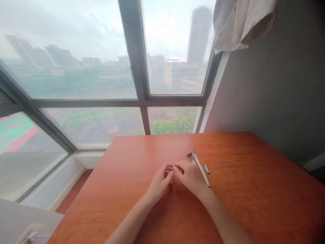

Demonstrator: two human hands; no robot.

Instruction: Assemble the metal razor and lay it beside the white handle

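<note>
My left hand (163, 179) is held just above the wooden table (122, 189), its fingers curled and its thumb bent inward. My right hand (188, 175) meets it at the fingertips, the fingers also curled in a pinch. Anything between the fingertips is too small or too hidden to make out. Just beyond my right hand lies a razor (190, 154), its handle partly covered by that hand. Alongside it, a slim whitish stick shaped like a toothbrush (201, 168) slants toward me. Right of the stick is a small teal and dark strip-like piece (207, 168).
Large windows with grey frames (142, 101) rise behind the table. A grey wall (269, 91) stands to the right, with a pale curtain (241, 25) hanging above. A wall socket (30, 234) with a plugged white cable is at the lower left.
</note>
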